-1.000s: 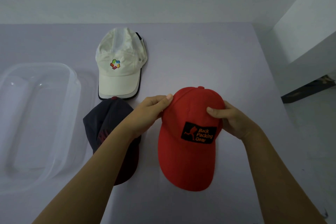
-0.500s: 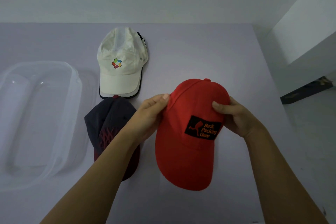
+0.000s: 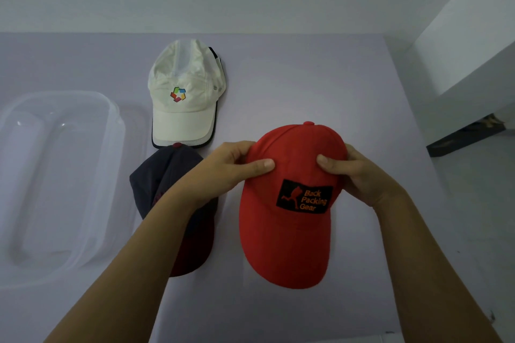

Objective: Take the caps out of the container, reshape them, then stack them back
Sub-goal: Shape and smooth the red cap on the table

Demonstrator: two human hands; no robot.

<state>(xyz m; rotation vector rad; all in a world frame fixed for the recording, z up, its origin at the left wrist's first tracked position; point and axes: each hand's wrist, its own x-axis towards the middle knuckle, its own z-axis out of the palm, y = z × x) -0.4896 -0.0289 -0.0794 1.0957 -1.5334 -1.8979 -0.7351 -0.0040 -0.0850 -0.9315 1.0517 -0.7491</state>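
Note:
A red cap (image 3: 287,234) with a black "Back Packing Gear" patch is held over the table, brim toward me. My left hand (image 3: 231,167) grips the left side of its crown, thumb on top. On the crown's right side my right hand (image 3: 354,172) grips it the same way. A white cap (image 3: 185,97) with a coloured logo lies flat at the back. A dark navy cap (image 3: 170,175) lies just in front of it, partly hidden under my left forearm. The clear plastic container (image 3: 111,131) stands at the left with nothing inside.
The table (image 3: 306,78) is pale lilac and ends at a wall behind. A white ledge (image 3: 459,44) rises at the right, with floor and a dark object (image 3: 468,133) beyond the table's right edge.
Both thumbs have slid inward onto the top of the red cap's crown, and the cap has shifted slightly to the right with its crown rounder.

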